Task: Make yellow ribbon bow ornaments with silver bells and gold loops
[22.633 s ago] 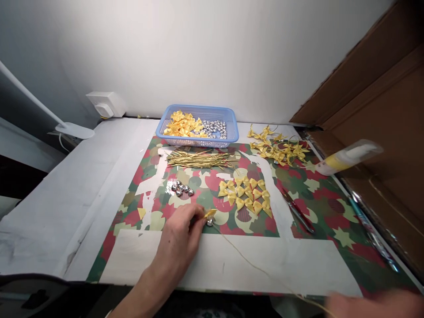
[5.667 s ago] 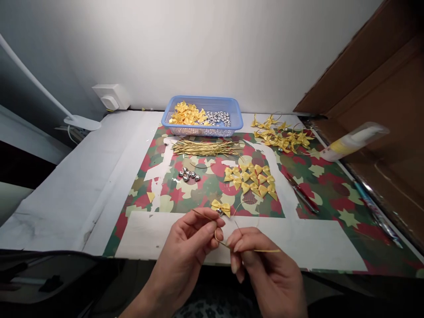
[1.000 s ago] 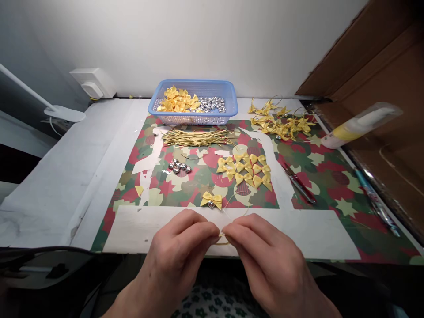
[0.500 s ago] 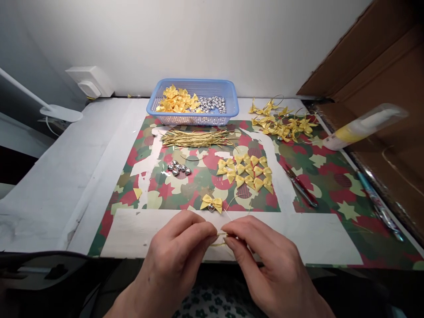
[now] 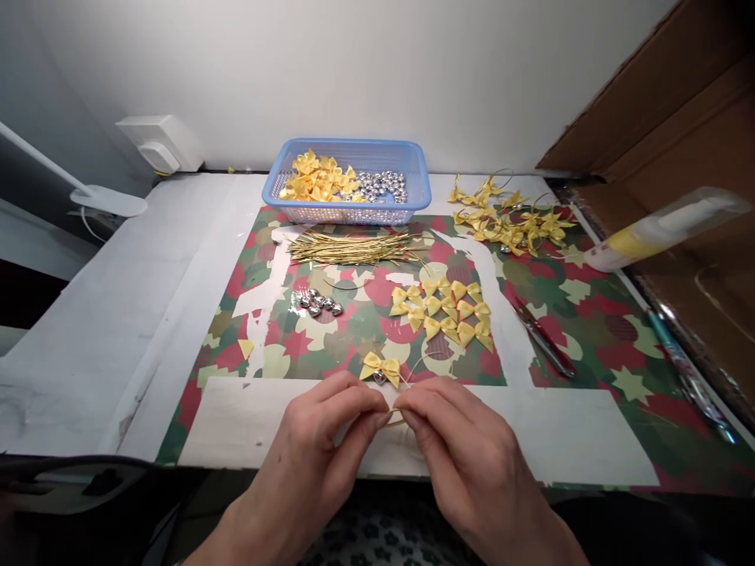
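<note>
My left hand [image 5: 327, 440] and my right hand [image 5: 465, 440] meet over the white strip, thumbs and forefingers pinched. Between their fingertips runs a thin gold cord [image 5: 397, 423], bent into a small curve; its ends are hidden by my fingers. Just beyond the fingertips lies a yellow ribbon bow [image 5: 381, 365] with a silver heart-shaped bell [image 5: 378, 377] under its knot. A thin pale cord loop [image 5: 425, 358] arches behind my right hand, beside that bow. Further off, several loose yellow bows [image 5: 440, 306] lie in rows, left of them a cluster of silver bells [image 5: 318, 303].
A blue basket [image 5: 348, 212] with bows and bells stands by the wall. Before it lies a bundle of gold cords [image 5: 357, 248]. On the right are a heap of corded bows [image 5: 519, 224], tweezers or snips with red handles [image 5: 543, 338], a glue bottle [image 5: 637, 240] and a pen [image 5: 690, 377].
My hands have drawn slightly closer together, and the gold cord between them is now a tighter curve. The whole view has shifted a little; the items on the table stay in place.
</note>
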The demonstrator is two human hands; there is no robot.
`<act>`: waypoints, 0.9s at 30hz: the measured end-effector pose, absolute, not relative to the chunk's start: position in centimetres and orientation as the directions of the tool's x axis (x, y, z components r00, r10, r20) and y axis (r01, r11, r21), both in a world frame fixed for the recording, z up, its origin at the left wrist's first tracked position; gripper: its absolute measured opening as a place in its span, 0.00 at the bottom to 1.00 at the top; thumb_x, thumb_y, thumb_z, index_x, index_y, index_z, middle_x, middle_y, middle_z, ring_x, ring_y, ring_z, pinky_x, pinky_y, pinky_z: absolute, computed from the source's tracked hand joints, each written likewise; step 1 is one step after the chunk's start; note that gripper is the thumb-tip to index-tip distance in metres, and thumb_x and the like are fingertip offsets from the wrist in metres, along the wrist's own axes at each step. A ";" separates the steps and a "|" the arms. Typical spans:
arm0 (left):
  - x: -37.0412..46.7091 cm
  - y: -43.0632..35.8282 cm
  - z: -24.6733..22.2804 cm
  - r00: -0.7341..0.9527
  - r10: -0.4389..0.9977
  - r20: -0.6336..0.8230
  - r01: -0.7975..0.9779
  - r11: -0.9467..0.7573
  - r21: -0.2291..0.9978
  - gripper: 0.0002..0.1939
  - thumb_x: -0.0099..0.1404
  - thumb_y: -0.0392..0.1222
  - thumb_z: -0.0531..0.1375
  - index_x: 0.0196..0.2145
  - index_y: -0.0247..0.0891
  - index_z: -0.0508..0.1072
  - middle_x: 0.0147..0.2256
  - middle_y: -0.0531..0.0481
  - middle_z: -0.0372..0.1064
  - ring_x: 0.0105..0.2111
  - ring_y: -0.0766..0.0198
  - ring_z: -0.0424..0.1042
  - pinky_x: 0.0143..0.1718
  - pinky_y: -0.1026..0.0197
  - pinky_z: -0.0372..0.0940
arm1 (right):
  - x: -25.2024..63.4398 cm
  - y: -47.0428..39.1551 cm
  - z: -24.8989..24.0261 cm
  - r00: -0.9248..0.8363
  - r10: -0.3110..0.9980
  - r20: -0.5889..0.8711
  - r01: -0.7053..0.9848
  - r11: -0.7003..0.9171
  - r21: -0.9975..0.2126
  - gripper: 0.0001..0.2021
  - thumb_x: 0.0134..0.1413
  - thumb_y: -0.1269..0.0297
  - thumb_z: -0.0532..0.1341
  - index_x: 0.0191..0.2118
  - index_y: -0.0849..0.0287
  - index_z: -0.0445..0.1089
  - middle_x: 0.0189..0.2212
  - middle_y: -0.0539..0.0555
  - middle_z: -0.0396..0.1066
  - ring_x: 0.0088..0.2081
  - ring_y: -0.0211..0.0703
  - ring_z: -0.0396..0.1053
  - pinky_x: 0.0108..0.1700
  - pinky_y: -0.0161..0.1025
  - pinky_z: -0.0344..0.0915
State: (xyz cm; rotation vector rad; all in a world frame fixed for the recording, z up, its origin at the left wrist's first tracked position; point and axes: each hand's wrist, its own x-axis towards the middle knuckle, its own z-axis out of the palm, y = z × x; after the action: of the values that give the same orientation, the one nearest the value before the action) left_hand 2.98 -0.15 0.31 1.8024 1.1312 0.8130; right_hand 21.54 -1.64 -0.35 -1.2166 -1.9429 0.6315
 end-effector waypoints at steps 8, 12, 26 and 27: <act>2.7 0.8 0.5 0.386 0.918 0.097 0.386 -0.256 0.886 0.10 0.70 0.27 0.56 0.36 0.38 0.74 0.30 0.52 0.69 0.28 0.67 0.68 0.29 0.65 0.63 | 21.7 -0.9 0.1 -0.253 0.920 0.298 0.497 0.388 -0.776 0.11 0.65 0.78 0.55 0.47 0.60 0.70 0.39 0.55 0.73 0.40 0.42 0.72 0.41 0.38 0.72; 2.9 1.0 0.5 0.379 0.917 0.124 0.379 -0.276 0.883 0.09 0.69 0.26 0.57 0.36 0.36 0.75 0.31 0.51 0.70 0.29 0.67 0.70 0.30 0.66 0.64 | 21.5 -0.7 0.0 -0.255 0.922 0.293 0.501 0.385 -0.775 0.10 0.65 0.80 0.54 0.40 0.60 0.70 0.34 0.54 0.71 0.35 0.41 0.69 0.37 0.39 0.70; 2.0 4.4 0.0 0.408 0.912 -0.028 0.621 -0.255 0.741 0.11 0.72 0.32 0.54 0.47 0.38 0.74 0.44 0.45 0.69 0.41 0.56 0.71 0.38 0.54 0.67 | 21.8 -0.2 -0.3 -0.178 0.944 0.277 0.497 0.330 -0.803 0.10 0.65 0.79 0.55 0.40 0.59 0.70 0.34 0.53 0.71 0.35 0.40 0.69 0.37 0.36 0.66; 2.1 4.6 -0.2 0.433 0.900 -0.042 0.630 -0.270 0.728 0.10 0.72 0.32 0.55 0.47 0.38 0.74 0.44 0.44 0.69 0.41 0.55 0.71 0.38 0.53 0.67 | 21.8 -0.2 -0.3 -0.164 0.948 0.273 0.485 0.319 -0.814 0.09 0.65 0.78 0.55 0.40 0.59 0.70 0.33 0.52 0.71 0.35 0.39 0.69 0.37 0.35 0.66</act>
State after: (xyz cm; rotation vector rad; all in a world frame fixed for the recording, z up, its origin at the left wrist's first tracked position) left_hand 2.15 4.56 -0.24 2.0047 1.2853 0.5057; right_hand 21.80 -0.19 -0.32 -1.2831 -1.7855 0.7296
